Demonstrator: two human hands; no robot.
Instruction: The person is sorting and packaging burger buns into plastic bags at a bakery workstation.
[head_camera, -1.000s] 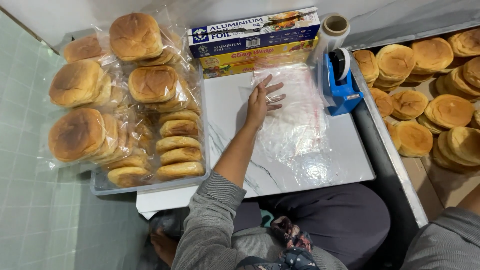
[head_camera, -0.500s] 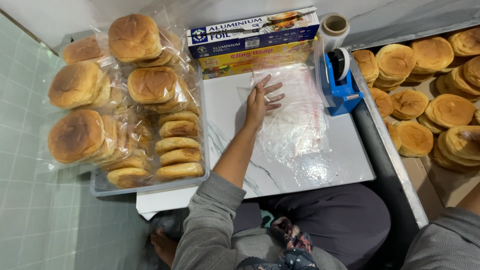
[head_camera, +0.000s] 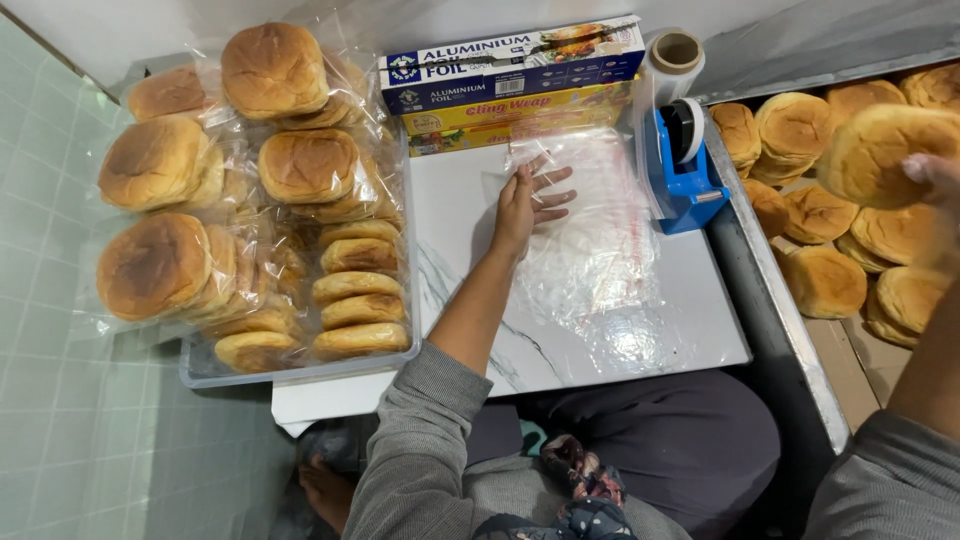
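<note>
Your left hand (head_camera: 528, 200) lies flat, fingers spread, on the clear bag (head_camera: 590, 235) that rests on the marble board (head_camera: 690, 330), toward its far edge; it has not shifted over the last second. What has changed is on your right: your right hand (head_camera: 935, 180) has come into view, fingers closed around a bun (head_camera: 875, 150), held above the loose buns (head_camera: 830, 280) in the tray beyond the board's right edge. A second ago that hand was out of sight, so a bun is now lifted while the bag stays pinned. At the board's left edge sits a tub of bagged buns (head_camera: 250, 200). At the far right corner stands a blue tape dispenser (head_camera: 680, 170), and along the far edge lie foil and wrap boxes (head_camera: 510, 85)
</note>
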